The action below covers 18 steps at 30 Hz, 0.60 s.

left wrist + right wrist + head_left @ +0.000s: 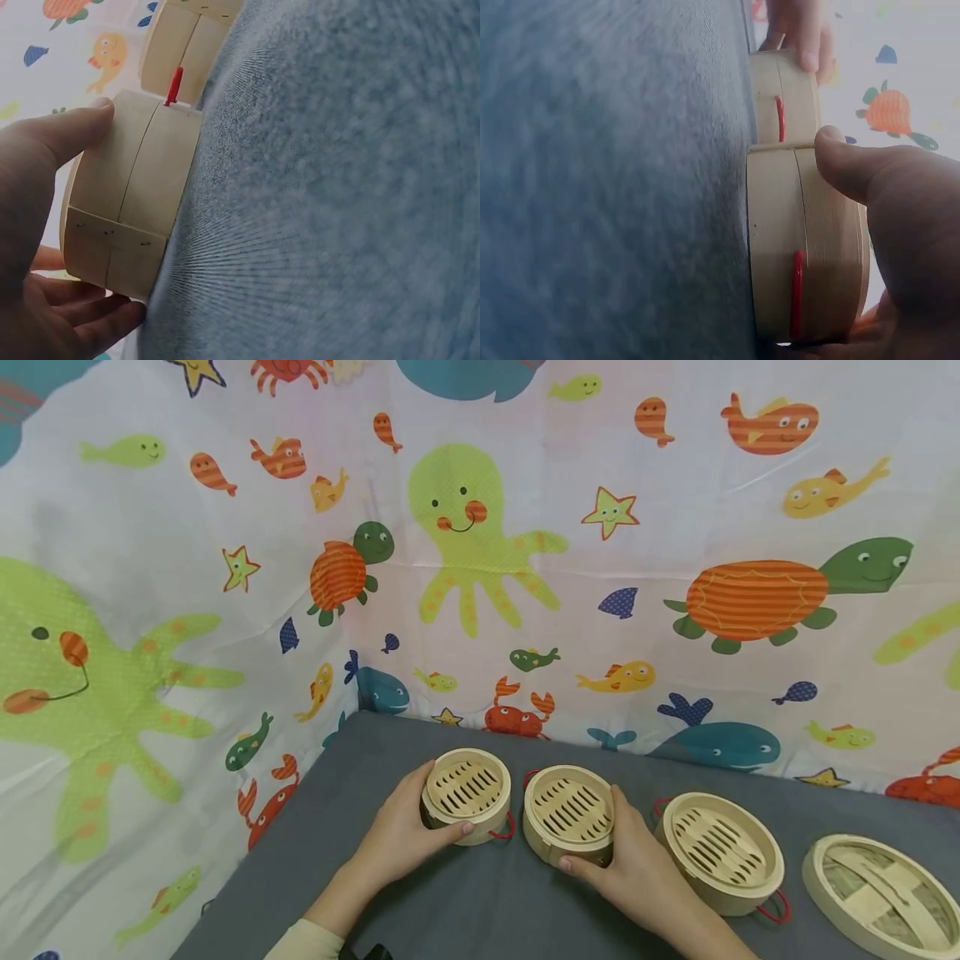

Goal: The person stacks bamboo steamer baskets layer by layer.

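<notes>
We have left hand (405, 835) clamped round the small steamer (467, 793), right hand (637, 860) gripping the middle steamer (568, 814); both seated, next move probably needs a lift

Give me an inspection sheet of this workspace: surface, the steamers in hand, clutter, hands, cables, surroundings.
Surface: grey cloth-covered table, flat.
Job's things: small bamboo steamer and middle bamboo steamer stand side by side, both open at the top with slatted floors showing; whether they touch cannot be told.
Clutter: larger steamer further right; woven lid at the right edge, partly out of frame.
Hands: left hand holds the small steamer, thumb on its near side; right hand holds the middle steamer.
Cables: nothing seen; only red cord loops on the steamers.
Surroundings: sea-animal printed sheet hangs behind and to the left.
</notes>
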### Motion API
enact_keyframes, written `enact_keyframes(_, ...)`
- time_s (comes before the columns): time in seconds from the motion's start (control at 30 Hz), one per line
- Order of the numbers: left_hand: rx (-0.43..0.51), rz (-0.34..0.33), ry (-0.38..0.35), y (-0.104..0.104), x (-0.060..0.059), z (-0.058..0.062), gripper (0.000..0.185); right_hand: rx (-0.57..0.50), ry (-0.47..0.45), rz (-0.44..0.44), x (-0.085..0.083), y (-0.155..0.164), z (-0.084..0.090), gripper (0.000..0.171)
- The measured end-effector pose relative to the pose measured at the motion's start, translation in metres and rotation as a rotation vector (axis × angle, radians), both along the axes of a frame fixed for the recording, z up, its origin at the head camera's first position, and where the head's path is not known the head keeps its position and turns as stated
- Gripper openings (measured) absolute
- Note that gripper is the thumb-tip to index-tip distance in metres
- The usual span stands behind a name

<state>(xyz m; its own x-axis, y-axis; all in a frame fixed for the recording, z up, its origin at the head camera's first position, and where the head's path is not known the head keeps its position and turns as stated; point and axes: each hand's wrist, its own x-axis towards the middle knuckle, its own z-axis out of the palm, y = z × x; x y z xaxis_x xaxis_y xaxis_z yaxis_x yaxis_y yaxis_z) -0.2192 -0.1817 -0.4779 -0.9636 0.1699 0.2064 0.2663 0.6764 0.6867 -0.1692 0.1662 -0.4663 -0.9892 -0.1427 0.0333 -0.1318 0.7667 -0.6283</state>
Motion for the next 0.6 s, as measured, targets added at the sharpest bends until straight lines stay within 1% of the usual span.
enact_keyframes(0.07,0.035,0.002,-0.015,-0.001,-0.001,-0.003,0.123,0.0,-0.005,-0.004,0.0,-0.001,-0.002,0.148)
enact_keyframes(0.17,0.068,0.011,-0.03,-0.004,-0.002,-0.006,0.126,0.008,0.011,-0.013,0.0,-0.003,-0.004,0.149)
enact_keyframes(0.33,0.101,0.018,-0.021,-0.006,-0.003,-0.012,0.125,0.022,0.045,-0.03,-0.001,-0.005,-0.004,0.148)
enact_keyframes(0.5,0.13,0.024,-0.003,-0.008,-0.004,-0.022,0.122,-0.006,0.022,-0.036,-0.002,-0.005,-0.004,0.147)
enact_keyframes(0.6,0.145,0.015,0.01,-0.009,-0.005,-0.025,0.12,-0.023,0.02,-0.047,-0.003,-0.005,-0.004,0.147)
